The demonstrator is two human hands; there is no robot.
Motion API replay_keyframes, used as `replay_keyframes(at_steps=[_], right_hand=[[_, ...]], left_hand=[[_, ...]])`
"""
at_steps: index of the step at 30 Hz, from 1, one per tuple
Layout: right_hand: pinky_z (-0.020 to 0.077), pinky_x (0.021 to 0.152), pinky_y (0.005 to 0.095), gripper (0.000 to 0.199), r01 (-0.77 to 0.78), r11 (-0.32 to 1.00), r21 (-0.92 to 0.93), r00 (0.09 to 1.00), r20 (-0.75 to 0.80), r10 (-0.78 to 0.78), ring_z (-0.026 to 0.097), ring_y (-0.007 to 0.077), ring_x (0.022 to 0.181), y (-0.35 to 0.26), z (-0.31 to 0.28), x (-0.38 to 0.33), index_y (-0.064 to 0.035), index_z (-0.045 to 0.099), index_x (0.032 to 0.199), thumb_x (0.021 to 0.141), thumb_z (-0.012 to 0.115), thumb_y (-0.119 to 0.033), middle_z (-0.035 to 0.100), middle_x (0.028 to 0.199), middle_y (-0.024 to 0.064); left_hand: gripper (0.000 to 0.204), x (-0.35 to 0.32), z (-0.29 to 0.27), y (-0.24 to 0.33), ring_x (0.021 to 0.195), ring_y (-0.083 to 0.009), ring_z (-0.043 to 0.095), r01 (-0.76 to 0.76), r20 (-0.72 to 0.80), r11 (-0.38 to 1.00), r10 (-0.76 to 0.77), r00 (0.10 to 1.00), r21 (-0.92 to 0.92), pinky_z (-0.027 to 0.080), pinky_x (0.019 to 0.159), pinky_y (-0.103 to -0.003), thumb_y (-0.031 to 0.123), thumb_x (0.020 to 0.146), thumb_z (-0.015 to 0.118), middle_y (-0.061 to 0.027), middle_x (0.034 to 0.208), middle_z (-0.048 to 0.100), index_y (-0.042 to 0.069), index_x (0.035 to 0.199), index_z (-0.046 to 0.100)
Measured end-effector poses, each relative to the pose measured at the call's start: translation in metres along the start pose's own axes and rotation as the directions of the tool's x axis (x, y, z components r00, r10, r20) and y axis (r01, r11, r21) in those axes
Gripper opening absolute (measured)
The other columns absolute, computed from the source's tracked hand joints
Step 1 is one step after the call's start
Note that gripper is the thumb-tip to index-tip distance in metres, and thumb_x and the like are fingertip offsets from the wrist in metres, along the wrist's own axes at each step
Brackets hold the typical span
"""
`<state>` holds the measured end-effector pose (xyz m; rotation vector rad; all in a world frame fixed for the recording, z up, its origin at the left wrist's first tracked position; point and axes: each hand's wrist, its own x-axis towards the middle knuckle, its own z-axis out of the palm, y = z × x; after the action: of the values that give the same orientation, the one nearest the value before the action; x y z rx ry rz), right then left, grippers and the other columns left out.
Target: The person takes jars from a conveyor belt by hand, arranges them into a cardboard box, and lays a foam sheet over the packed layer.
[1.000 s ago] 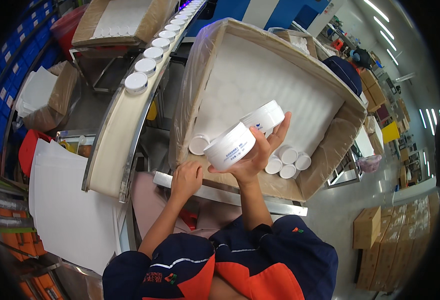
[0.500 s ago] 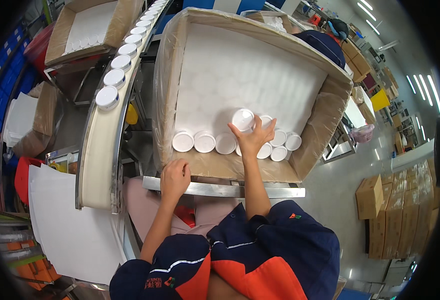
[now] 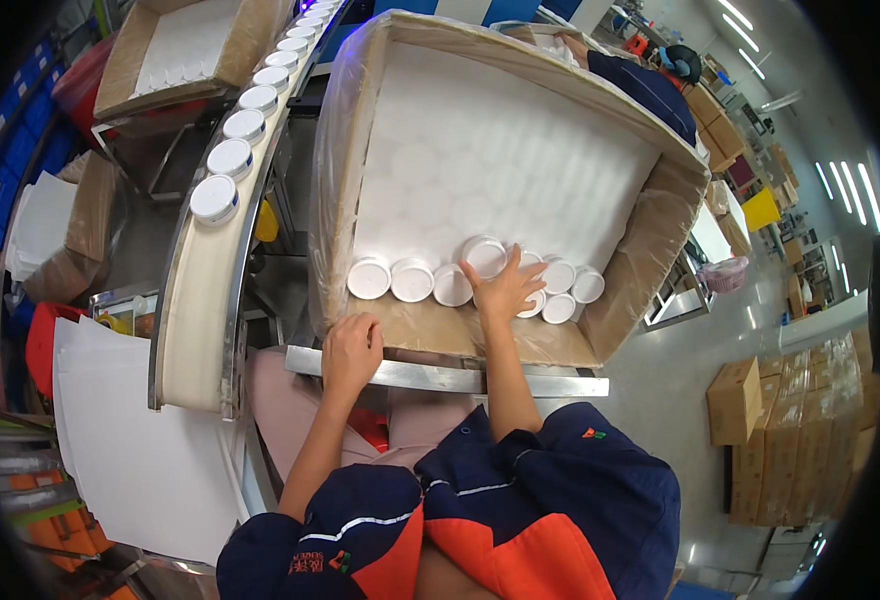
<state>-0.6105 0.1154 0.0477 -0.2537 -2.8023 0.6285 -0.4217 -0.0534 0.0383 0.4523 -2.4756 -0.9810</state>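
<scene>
A large cardboard box lined with clear plastic stands before me, with a white layer across its inside. Round white lidded jars line its near side, among them one jar at the left end and another at the right. My right hand reaches in over this row. Its thumb and index finger straddle a white jar just behind the row, while the other fingers spread over neighbouring jars. At the box's near left edge rests my left hand, its fingers curled in with nothing visible in them.
Left of the box runs a narrow conveyor carrying a line of white jars. White sheets lie beside its near end. A metal bar crosses before the box. Another person leans in behind; stacked cartons stand right.
My right hand has come slightly toward me, bringing the white jar nearer the row. My left hand stays at the box edge.
</scene>
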Motion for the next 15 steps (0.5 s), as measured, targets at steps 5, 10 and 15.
replay_keyframes(at_steps=[5, 10, 15], right_hand=[[0.0331, 0.108, 0.0617, 0.072, 0.286, 0.918, 0.277, 0.943, -0.254, -0.217, 0.034, 0.0502, 0.139, -0.031, -0.007, -0.010, -0.0046, 0.052, 0.138, 0.081, 0.082, -0.036, 0.033, 0.152, 0.0308], [0.0537, 0.082, 0.0340, 0.031, 0.715, 0.145, 0.684, 0.578, -0.462, -0.672, 0.067, 0.0244, 0.095, -0.159, -0.052, -0.099, -0.0002, 0.066, 0.117, 0.086, 0.069, 0.004, 0.070, 0.107, 0.0145], [0.0371, 0.103, 0.0521, 0.070, 0.809, -0.045, 0.586, 0.197, -0.342, -0.919, 0.049, 0.0414, 0.126, -0.261, -0.019, -0.134, -0.0036, 0.049, 0.137, 0.079, 0.080, -0.031, 0.049, 0.140, 0.0246]], left_hand=[[0.008, 0.002, 0.001, -0.002, 0.088, -0.0363, 0.064, -0.036, -0.016, 0.999, 0.036, 0.999, 0.014, 0.051, 0.079, -0.048, 0.011, 0.086, 0.064, -0.0155, 0.088, 0.067, 0.003, 0.088, 0.064], [0.008, 0.000, -0.005, -0.001, 0.089, -0.0378, 0.064, 0.005, 0.010, 1.000, -0.005, 1.000, 0.014, 0.052, 0.082, -0.049, 0.009, 0.085, 0.061, -0.0179, 0.089, 0.068, 0.002, 0.086, 0.064], [0.018, -0.002, -0.005, -0.004, 0.092, -0.0435, 0.064, 0.077, -0.008, 0.983, -0.080, 0.997, -0.168, 0.052, 0.082, -0.052, 0.016, 0.087, 0.060, -0.0241, 0.089, 0.067, -0.001, 0.090, 0.066]])
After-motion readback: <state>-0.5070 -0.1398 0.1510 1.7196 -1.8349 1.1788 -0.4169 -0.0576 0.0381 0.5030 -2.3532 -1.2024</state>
